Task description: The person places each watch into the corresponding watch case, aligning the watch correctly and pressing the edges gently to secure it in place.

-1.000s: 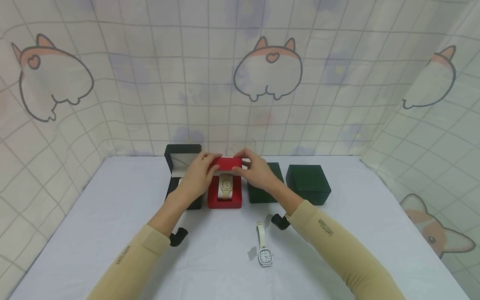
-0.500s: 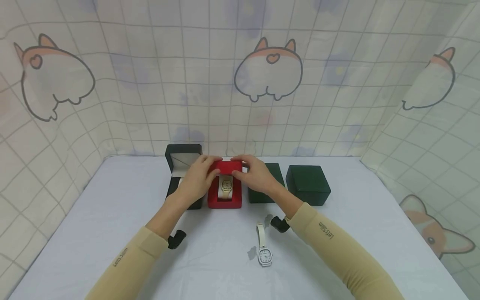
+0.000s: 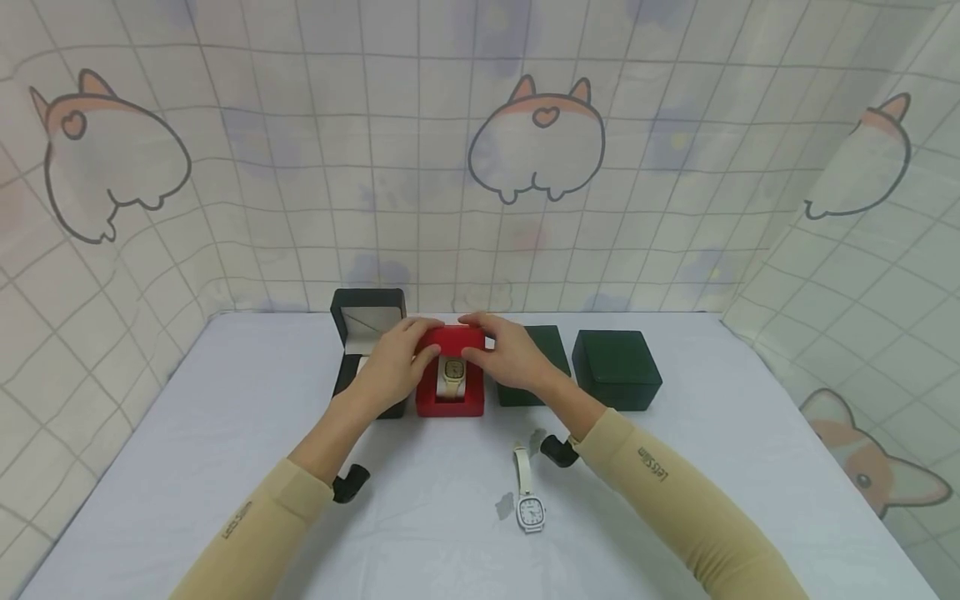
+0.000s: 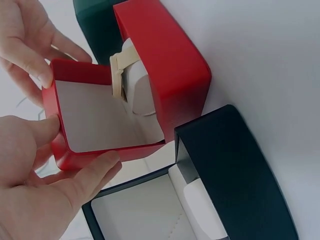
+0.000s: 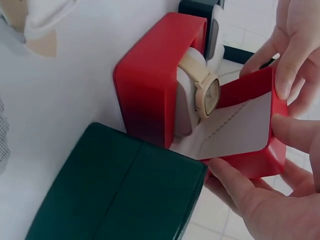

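Observation:
A red watch box (image 3: 450, 409) stands on the table with its hinged lid (image 3: 454, 340) partly lowered. Inside, a gold-coloured watch (image 5: 207, 95) with a cream strap is wrapped round a white cushion (image 4: 140, 90). My left hand (image 3: 393, 358) pinches the left side of the lid, thumb on the front edge and fingers behind. On the opposite side my right hand (image 3: 516, 354) holds the lid the same way. Both wrist views show the lid's white lining (image 4: 95, 117) and the thumbs at its edge.
Left of the red box is an open black box (image 3: 367, 298) with a pale lining. Two dark green boxes, one behind my right hand (image 3: 547, 342) and another (image 3: 617, 371), stand closed to the right. A white-strapped watch (image 3: 530, 512) lies nearer on the white table (image 3: 225, 400).
Both hands have tilted the red lid forward and down, so it covers more of the box's upper part. The other boxes and the white-strapped watch have stayed put.

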Tool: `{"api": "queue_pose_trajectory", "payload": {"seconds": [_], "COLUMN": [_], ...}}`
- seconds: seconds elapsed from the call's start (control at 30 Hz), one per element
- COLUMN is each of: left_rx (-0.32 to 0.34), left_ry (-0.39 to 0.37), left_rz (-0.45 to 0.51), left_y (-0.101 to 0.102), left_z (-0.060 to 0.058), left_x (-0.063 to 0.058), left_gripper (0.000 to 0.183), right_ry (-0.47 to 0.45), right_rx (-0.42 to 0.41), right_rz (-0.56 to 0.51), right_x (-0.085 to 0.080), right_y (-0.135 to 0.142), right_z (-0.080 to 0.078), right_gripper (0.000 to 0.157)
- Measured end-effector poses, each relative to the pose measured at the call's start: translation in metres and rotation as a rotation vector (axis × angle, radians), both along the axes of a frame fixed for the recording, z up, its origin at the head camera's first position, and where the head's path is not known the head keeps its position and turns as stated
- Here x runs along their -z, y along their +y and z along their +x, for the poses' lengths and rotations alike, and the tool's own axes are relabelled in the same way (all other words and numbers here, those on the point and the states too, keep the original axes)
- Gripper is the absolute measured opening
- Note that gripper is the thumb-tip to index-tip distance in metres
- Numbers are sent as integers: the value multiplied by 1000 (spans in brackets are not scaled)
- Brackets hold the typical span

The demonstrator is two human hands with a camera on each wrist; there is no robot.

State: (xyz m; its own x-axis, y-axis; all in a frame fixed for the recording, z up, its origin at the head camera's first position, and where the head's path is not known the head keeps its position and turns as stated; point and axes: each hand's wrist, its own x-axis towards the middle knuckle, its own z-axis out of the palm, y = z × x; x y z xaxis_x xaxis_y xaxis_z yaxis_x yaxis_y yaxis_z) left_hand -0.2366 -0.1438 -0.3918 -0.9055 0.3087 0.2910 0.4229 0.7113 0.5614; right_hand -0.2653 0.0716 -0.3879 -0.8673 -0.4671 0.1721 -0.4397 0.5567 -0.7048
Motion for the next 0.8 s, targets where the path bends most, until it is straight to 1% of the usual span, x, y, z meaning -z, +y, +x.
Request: {"api": "queue_pose_trajectory", "payload": {"seconds": [0.1,0.37,0.6,0.8], "left_rx": [4,10,29,34], "left_ry": [-2,-15,15,44], "left_rz": [-1,-4,0,15], "left_y": [1,0,0,-1], "left_z": [1,4,5,6], "left_x": [0,2,4,7], "left_gripper": [40,43,43,43], "right_ry": [17,10,45,79], "right_rx": [-6,-10,-5,-22], "right_rz": [9,-7,6,3], "right_x": [0,3,5,4], "right_y": [0,-2,0,-1], "right_z": [2,6,8,10], "right_gripper": [47,46,46,45]}}
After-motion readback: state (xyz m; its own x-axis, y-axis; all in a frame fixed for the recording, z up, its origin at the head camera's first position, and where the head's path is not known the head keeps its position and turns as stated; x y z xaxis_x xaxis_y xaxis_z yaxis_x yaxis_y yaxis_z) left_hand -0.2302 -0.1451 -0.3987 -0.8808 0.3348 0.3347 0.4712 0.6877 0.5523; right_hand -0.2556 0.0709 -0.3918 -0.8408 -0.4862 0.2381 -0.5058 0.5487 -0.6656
